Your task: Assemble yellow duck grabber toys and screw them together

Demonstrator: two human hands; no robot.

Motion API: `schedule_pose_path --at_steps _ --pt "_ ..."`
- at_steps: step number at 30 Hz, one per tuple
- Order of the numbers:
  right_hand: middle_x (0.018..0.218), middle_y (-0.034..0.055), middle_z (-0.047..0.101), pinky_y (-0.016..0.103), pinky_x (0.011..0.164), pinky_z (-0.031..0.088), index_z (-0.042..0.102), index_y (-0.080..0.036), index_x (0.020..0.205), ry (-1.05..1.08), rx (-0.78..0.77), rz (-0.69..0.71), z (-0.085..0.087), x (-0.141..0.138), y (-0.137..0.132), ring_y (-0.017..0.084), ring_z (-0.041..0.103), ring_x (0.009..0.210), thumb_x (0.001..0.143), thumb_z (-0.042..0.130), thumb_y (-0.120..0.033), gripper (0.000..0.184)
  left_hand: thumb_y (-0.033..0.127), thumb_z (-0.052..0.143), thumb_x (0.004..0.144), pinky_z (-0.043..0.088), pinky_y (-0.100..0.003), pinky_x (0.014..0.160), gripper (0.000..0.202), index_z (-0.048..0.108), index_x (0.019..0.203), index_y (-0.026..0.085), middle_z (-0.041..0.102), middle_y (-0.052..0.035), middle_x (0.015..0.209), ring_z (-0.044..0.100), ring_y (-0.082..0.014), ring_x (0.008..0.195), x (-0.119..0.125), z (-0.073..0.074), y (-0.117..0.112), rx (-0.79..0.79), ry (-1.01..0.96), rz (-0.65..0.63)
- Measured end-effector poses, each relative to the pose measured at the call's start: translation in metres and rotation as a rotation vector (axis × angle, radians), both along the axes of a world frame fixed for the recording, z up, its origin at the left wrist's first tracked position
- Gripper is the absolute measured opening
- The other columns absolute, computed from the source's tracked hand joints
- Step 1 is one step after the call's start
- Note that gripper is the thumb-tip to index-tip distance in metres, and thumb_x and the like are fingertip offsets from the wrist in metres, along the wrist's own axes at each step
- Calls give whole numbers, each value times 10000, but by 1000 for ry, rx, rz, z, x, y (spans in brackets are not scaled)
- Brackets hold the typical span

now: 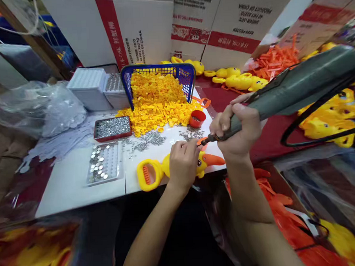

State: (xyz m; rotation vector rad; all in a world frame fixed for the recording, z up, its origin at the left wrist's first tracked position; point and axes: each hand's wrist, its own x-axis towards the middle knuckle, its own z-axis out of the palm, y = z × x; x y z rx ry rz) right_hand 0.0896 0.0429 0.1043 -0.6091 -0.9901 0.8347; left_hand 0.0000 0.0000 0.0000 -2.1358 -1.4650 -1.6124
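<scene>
A yellow duck toy (155, 170) with an orange beak and a ring handle lies at the near edge of the white table (70, 186). My left hand (183, 162) is closed over the duck's body and presses it down. My right hand (236, 128) grips a grey-green electric screwdriver (296, 85), with its tip pointing left at the duck just past my left fingers. The screwdriver's black cable (323, 133) loops off to the right.
A tipped blue basket (158, 72) spills small yellow parts (158, 106) over the table. A red tray of screws (112, 127), a small red cup (197, 118), a clear tray with round discs (103, 162) and loose screws lie nearby. Cardboard boxes stand behind; more duck toys (240, 80) lie right.
</scene>
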Motion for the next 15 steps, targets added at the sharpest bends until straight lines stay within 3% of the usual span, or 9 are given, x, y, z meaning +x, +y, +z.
schedule_pose_path --at_steps 15 --pt "400 -108 402 242 304 239 579 -255 764 -36 19 -19 -6 1 -4 82 290 267 730 626 -217 70 275 534 1027 452 -319 664 178 663 985 159 764 -48 811 551 -202 716 -1 3 -5 -3 -19 -13"
